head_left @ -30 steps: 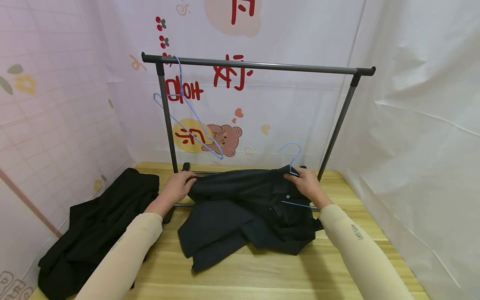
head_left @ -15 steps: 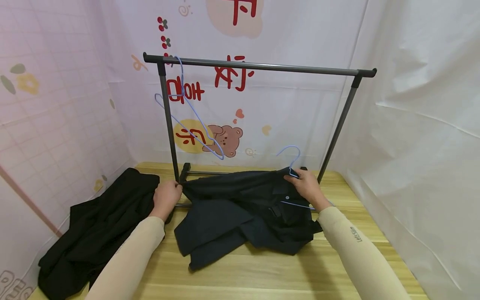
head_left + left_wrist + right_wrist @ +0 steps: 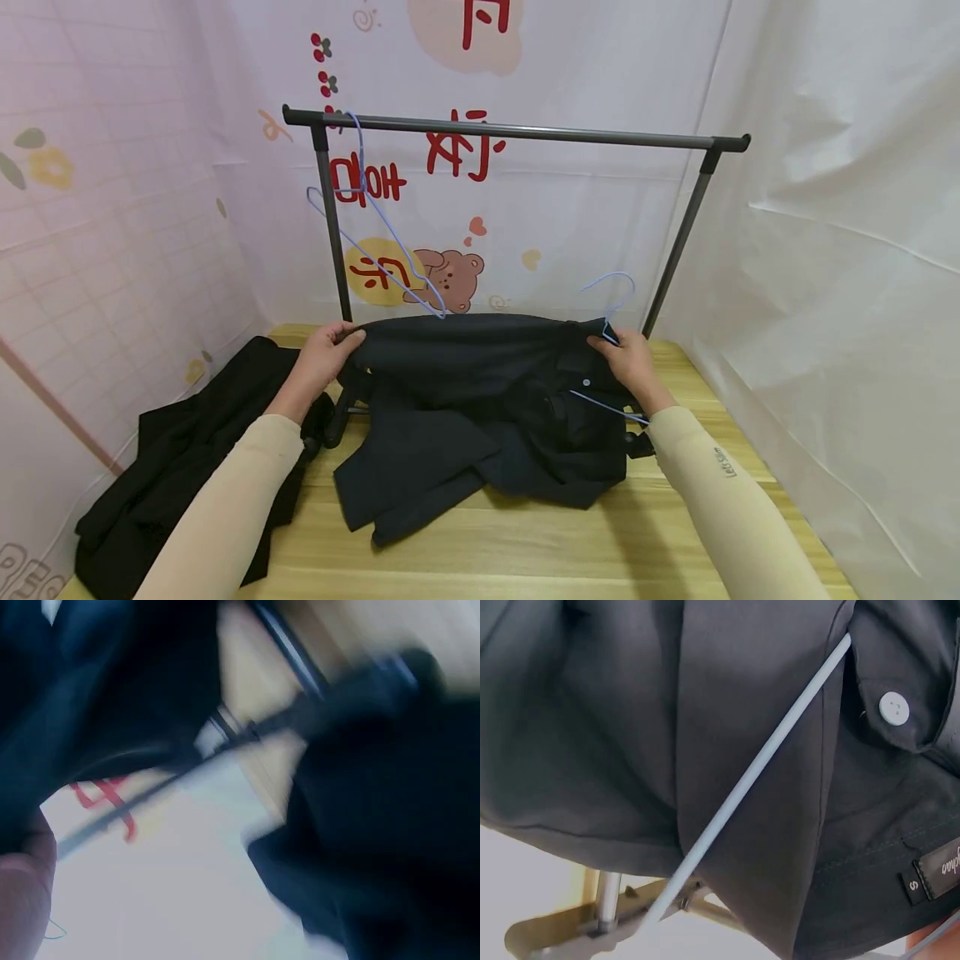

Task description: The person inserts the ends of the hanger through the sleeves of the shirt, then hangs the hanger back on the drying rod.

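A dark shirt (image 3: 465, 358) is stretched between both hands above the table in the head view. My left hand (image 3: 324, 360) pinches its upper left edge, thumb in front. At the opposite upper corner, my right hand (image 3: 630, 367) grips the cloth close to the neck of a blue wire hanger (image 3: 617, 273). The hanger's hook stands above the cloth; its lower bar comes out of the shirt at the right, and the rest is hidden. The right wrist view shows the hanger bar (image 3: 742, 787) crossing the cloth, a white button (image 3: 894, 709) and a size label. The left wrist view is blurred.
A clothes rack (image 3: 517, 132) stands behind the hands. An empty blue hanger (image 3: 390, 225) hangs at the left of its rail. Another black garment (image 3: 202, 450) lies heaped on the wooden table (image 3: 487, 550) at the left. Printed fabric walls enclose the back and sides.
My left hand drew the shirt's edge leftward, then rose with it. My right hand moved slightly right and up with the hanger. The shirt's top edge is now higher and tauter.
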The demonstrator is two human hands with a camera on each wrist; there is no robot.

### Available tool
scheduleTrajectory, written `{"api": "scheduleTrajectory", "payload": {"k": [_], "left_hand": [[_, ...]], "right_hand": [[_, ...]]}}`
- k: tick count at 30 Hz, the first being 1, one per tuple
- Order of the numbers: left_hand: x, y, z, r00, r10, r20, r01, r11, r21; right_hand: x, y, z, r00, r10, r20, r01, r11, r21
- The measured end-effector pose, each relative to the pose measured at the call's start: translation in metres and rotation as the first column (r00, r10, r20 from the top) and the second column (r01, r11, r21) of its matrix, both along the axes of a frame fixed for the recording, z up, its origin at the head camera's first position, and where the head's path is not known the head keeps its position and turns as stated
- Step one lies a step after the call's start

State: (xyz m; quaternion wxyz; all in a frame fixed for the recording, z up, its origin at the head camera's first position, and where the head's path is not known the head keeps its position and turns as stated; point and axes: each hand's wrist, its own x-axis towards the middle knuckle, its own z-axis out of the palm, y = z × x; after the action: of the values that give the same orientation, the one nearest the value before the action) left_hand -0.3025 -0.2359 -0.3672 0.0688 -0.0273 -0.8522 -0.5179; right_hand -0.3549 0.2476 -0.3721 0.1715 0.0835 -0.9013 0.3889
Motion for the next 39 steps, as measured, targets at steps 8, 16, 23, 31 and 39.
{"api": "scheduleTrajectory", "payload": {"k": [8, 16, 23, 31, 39], "left_hand": [[-0.002, -0.017, -0.024, 0.993, -0.064, -0.097, -0.003, 0.822, -0.570], [0.006, -0.020, -0.023, 0.935, 0.278, -0.218, -0.351, 0.808, -0.474], [0.006, -0.032, 0.020, 0.890, 0.425, -0.163, -0.450, 0.874, -0.181], [0.012, -0.061, 0.057, 0.923, 0.300, -0.241, -0.357, 0.901, -0.246], [0.027, -0.105, 0.088, 0.995, -0.012, -0.101, -0.020, 0.949, -0.316]], "right_hand": [[-0.001, 0.018, 0.003, 0.999, -0.044, 0.008, 0.044, 0.998, -0.042], [0.001, 0.033, 0.005, 0.993, -0.114, -0.024, 0.113, 0.993, -0.033], [0.007, 0.051, 0.006, 0.975, -0.223, -0.001, 0.222, 0.972, -0.073], [0.006, 0.059, 0.008, 0.970, -0.241, 0.029, 0.243, 0.966, -0.087], [0.001, 0.060, 0.007, 0.991, -0.131, 0.030, 0.133, 0.989, -0.062]]}}
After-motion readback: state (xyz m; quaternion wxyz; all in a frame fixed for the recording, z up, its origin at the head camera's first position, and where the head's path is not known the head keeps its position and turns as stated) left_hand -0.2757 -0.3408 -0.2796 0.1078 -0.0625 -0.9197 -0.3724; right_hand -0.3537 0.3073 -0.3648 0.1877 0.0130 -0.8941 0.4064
